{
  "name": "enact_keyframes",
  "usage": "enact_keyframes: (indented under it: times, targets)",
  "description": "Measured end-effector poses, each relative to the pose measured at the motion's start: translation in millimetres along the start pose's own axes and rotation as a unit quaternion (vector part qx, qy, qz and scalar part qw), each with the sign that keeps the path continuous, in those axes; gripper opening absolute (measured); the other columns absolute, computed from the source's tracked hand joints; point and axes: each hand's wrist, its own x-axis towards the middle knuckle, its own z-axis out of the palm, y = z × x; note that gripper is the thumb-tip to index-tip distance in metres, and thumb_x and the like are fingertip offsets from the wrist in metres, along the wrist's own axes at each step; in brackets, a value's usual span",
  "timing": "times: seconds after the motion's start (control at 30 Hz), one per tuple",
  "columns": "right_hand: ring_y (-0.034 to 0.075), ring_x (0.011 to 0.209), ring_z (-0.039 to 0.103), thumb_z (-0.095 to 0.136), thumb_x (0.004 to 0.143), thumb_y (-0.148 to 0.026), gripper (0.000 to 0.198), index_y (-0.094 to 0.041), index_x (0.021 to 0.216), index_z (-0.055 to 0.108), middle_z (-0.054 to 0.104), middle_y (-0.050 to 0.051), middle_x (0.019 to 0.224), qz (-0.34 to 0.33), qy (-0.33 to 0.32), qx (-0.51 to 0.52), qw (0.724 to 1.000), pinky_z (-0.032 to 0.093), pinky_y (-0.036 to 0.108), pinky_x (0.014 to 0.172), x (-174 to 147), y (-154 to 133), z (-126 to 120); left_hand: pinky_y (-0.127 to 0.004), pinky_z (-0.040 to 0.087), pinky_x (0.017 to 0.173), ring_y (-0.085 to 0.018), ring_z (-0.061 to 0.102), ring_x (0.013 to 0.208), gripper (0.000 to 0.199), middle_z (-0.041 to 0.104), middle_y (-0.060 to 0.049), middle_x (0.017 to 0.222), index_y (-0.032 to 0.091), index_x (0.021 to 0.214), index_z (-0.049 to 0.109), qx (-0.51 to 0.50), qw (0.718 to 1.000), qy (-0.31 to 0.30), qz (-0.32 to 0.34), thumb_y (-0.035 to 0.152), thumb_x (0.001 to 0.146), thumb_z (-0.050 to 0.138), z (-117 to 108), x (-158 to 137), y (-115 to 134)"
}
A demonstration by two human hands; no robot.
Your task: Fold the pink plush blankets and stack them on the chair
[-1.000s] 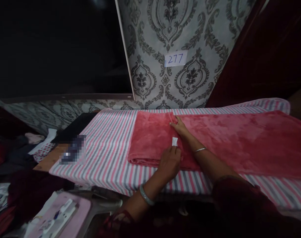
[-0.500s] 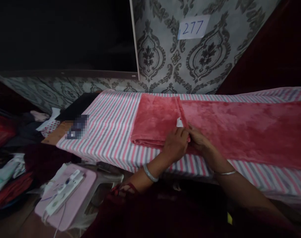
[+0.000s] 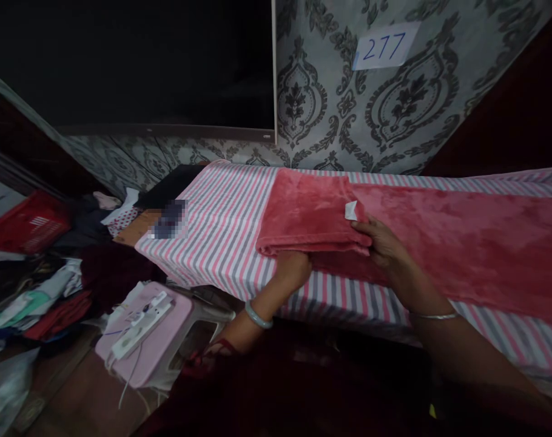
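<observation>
A red plush blanket (image 3: pixel 462 243) lies lengthwise on a striped cloth, its left part folded over into a thick layered section (image 3: pixel 303 212). On the right edge of that section shows a small white label (image 3: pixel 351 210). My right hand (image 3: pixel 387 246) pinches the near right corner of the folded part, thumb and fingers closed just below the label. At the front edge, my left hand (image 3: pixel 294 269) is curled against the blanket, with its fingers tucked under the folded layers and mostly hidden.
The striped cloth (image 3: pixel 212 224) covers a long table against a patterned wall. A blurred-out dark object (image 3: pixel 169 220) rests at its left end. Below stands a pink stool (image 3: pixel 180 306) bearing a power strip (image 3: pixel 144 328). Clothes are heaped at far left, near a red basket (image 3: pixel 34 224).
My left hand has left the label area and moved left and down to the blanket's front edge. My right hand now holds the folded corner, which is slightly raised. The view has shifted left.
</observation>
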Motion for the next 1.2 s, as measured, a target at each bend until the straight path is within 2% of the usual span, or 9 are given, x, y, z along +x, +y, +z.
enact_keyframes:
  times: [0.17, 0.27, 0.4, 0.57, 0.7, 0.87, 1.03, 1.13, 1.2]
  targets:
    - [0.021, 0.067, 0.07, 0.071, 0.056, -0.02, 0.048, -0.026, 0.102, 0.06, 0.073, 0.0, 0.081, 0.035, 0.053, 0.006, 0.998, 0.06, 0.033, 0.057, -5.1, 33.4, -15.4, -0.048, 0.047, 0.095, -0.033, 0.067, 0.1, 0.033, 0.072, -0.018, 0.098, 0.011, 0.099, 0.071, 0.085, 0.993, -0.052, -0.064, 0.038, 0.098, 0.051, -11.3, -33.1, -40.9]
    - [0.021, 0.072, 0.072, 0.071, 0.056, -0.02, 0.053, -0.027, 0.106, 0.059, 0.074, -0.001, 0.085, 0.024, 0.058, 0.009, 0.998, 0.062, 0.034, 0.064, -4.8, 48.5, -15.1, -0.044, 0.047, 0.093, -0.031, 0.066, 0.102, 0.029, 0.071, -0.015, 0.1, 0.015, 0.103, 0.066, 0.079, 0.996, -0.043, -0.016, 0.039, 0.099, 0.05, -11.9, -47.0, -58.8]
    - [0.021, 0.082, 0.072, 0.072, 0.053, -0.021, 0.056, -0.026, 0.108, 0.059, 0.075, -0.001, 0.094, -0.003, 0.064, 0.015, 0.998, 0.062, 0.032, 0.072, -3.2, 54.0, -11.7, -0.038, 0.047, 0.086, -0.027, 0.065, 0.098, 0.023, 0.07, -0.012, 0.101, 0.017, 0.102, 0.062, 0.066, 0.995, -0.064, 0.037, 0.035, 0.1, 0.048, -15.2, -48.0, -74.8]
    - [0.023, 0.095, 0.071, 0.072, 0.059, -0.025, 0.066, -0.029, 0.124, 0.057, 0.074, 0.002, 0.107, -0.015, 0.056, -0.026, 0.998, 0.062, 0.035, 0.078, 3.2, 42.8, -12.0, -0.04, 0.048, 0.08, -0.028, 0.066, 0.092, 0.022, 0.07, -0.01, 0.095, 0.018, 0.097, 0.062, 0.063, 0.995, 0.003, 0.076, 0.027, 0.1, 0.042, -11.4, -47.0, -81.7]
    - [0.022, 0.087, 0.072, 0.071, 0.069, -0.027, 0.079, -0.026, 0.143, 0.045, 0.074, 0.004, 0.106, -0.014, 0.099, -0.053, 0.994, 0.061, 0.034, 0.076, 33.6, 21.8, -13.7, -0.04, 0.051, 0.079, -0.026, 0.067, 0.09, 0.024, 0.071, -0.009, 0.095, 0.019, 0.101, 0.063, 0.038, 0.99, 0.065, 0.121, 0.023, 0.099, 0.039, -2.6, -48.9, -88.4]
    - [0.019, 0.073, 0.07, 0.069, 0.071, -0.021, 0.087, -0.023, 0.152, 0.035, 0.073, 0.008, 0.11, 0.019, 0.127, -0.044, 0.991, 0.06, 0.034, 0.068, 102.1, -3.4, -9.9, -0.04, 0.054, 0.079, -0.025, 0.069, 0.089, 0.026, 0.073, -0.008, 0.097, 0.021, 0.107, 0.063, 0.02, 0.979, 0.133, 0.15, 0.02, 0.098, 0.039, 8.7, -51.9, -99.1]
    - [0.015, 0.069, 0.067, 0.066, 0.074, -0.016, 0.088, -0.021, 0.155, 0.032, 0.072, 0.005, 0.099, -0.037, 0.131, -0.093, 0.986, 0.058, 0.031, 0.069, 149.8, -0.1, -9.8, -0.041, 0.056, 0.084, -0.025, 0.07, 0.098, 0.033, 0.073, -0.009, 0.109, 0.022, 0.125, 0.06, 0.003, 0.962, 0.194, 0.191, 0.02, 0.099, 0.04, 11.4, -53.2, -106.7]
    - [0.015, 0.071, 0.066, 0.063, 0.073, -0.012, 0.085, -0.022, 0.154, 0.037, 0.071, 0.003, 0.098, -0.062, 0.162, -0.135, 0.975, 0.057, 0.029, 0.071, 159.9, 10.2, -17.4, -0.038, 0.056, 0.085, -0.024, 0.069, 0.102, 0.033, 0.073, -0.009, 0.114, 0.023, 0.127, 0.059, -0.031, 0.964, 0.173, 0.2, 0.019, 0.098, 0.044, 6.8, -52.8, -105.7]
    - [0.016, 0.074, 0.066, 0.063, 0.072, -0.012, 0.082, -0.022, 0.151, 0.042, 0.071, 0.002, 0.097, -0.064, 0.196, -0.164, 0.965, 0.056, 0.029, 0.073, 164.1, 15.8, -24.2, -0.036, 0.056, 0.084, -0.023, 0.07, 0.1, 0.029, 0.073, -0.007, 0.11, 0.024, 0.121, 0.062, -0.075, 0.97, 0.148, 0.178, 0.02, 0.098, 0.045, 3.2, -53.9, -103.0]
